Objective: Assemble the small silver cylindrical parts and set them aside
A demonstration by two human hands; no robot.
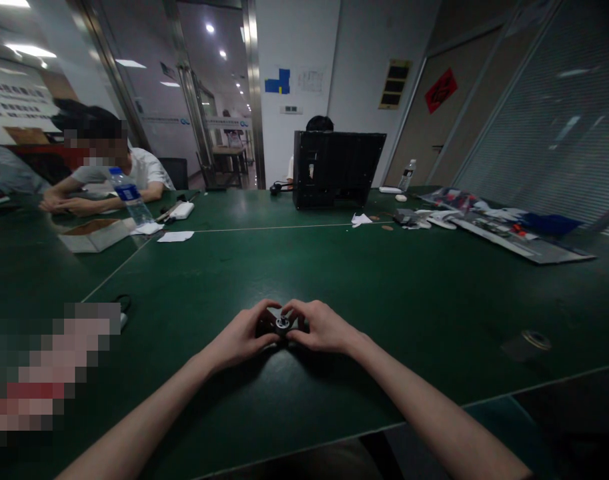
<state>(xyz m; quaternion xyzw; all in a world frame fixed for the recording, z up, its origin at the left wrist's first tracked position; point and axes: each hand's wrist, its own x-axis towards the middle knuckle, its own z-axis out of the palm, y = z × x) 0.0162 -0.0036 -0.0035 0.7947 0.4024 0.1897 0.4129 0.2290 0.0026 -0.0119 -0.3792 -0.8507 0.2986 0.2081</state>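
On the green table (284, 387), straight in front of me, is a small round black part with a silver ring face (283, 324); its exact kind is too small to make out. My left hand (249, 331) curves round its left side, thumb and fingers bent in toward it. From the right, my right hand (324, 325) closes on the same part, the index finger arched over its top and the thumb low at its side. The fingertips hide parts of its edge.
A ring-shaped roll (538, 339) lies near the right front edge. Farther back are an open white box (97, 238), a water bottle (130, 199), a black monitor-like casing (339, 170) and a board with loose items (539, 250). A person (147, 167) sits at the left.
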